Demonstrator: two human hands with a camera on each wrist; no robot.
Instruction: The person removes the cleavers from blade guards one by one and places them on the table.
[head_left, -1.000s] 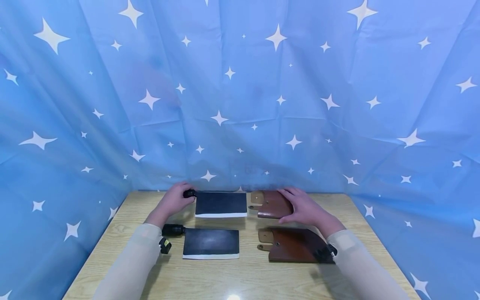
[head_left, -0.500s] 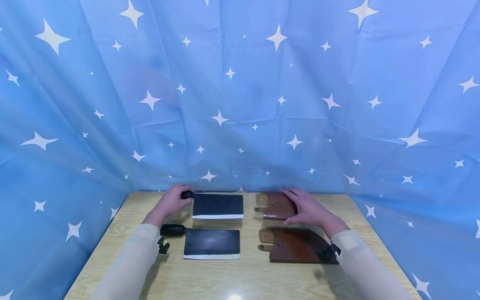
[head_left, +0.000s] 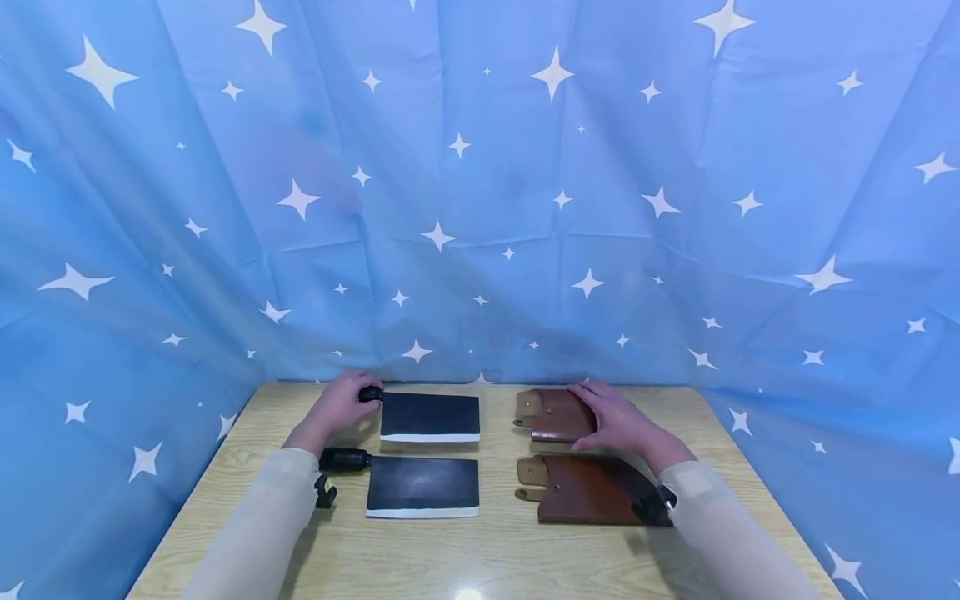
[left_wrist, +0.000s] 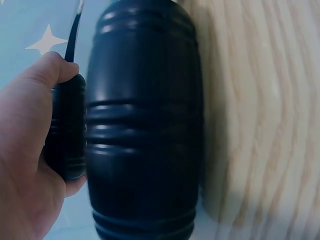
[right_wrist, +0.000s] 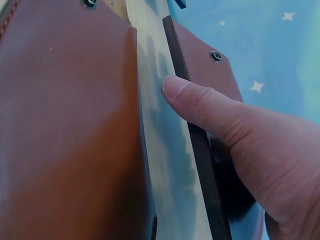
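Two black cleavers with pale cutting edges lie on the left in the head view. My left hand (head_left: 337,410) grips the black handle (left_wrist: 70,125) of the far cleaver (head_left: 430,416); its thumb lies along the handle in the left wrist view. The near cleaver (head_left: 423,485) lies below it, its ridged handle (left_wrist: 145,125) close to the left wrist camera. On the right, my right hand (head_left: 619,423) holds the far brown leather knife sheath (head_left: 558,414) across its width, thumb at the near edge (right_wrist: 195,145). The near sheath (head_left: 600,492) lies beneath my right wrist. Most right fingers are hidden.
A light wood-grain table (head_left: 420,558) bears everything. A blue cloth (head_left: 480,208) with white stars hangs close behind it and along both sides. Each sheath has a tan strap with a snap (right_wrist: 216,56) on its body.
The far cleaver has shifted left and slightly nearer with my left hand. My right hand has moved the far sheath right and slightly nearer, widening the gap between them. The near pair has stayed.
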